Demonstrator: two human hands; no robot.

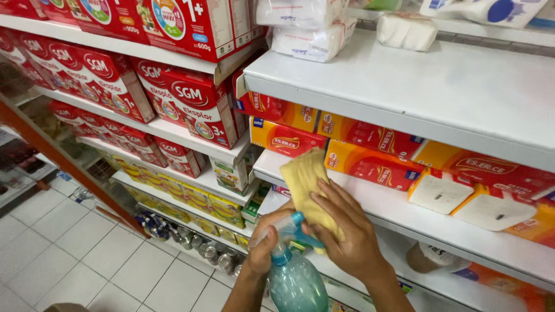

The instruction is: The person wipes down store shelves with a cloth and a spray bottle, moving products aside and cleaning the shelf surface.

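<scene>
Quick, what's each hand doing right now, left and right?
Left hand: closed around the neck of the spray bottle.
Right hand: holding the yellow cloth, fingers spread over it.

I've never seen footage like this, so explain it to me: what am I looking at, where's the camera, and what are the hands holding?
One picture, from a camera worn on a person's head, looking down at their own bare hands in a shop aisle. The left hand has its grip on a spray bottle, bluish and see-through. The right hand holds a yellow cloth near the edge of a white shelf. Red and orange boxes lie on that shelf; red cartons fill the shelves further left.
</scene>
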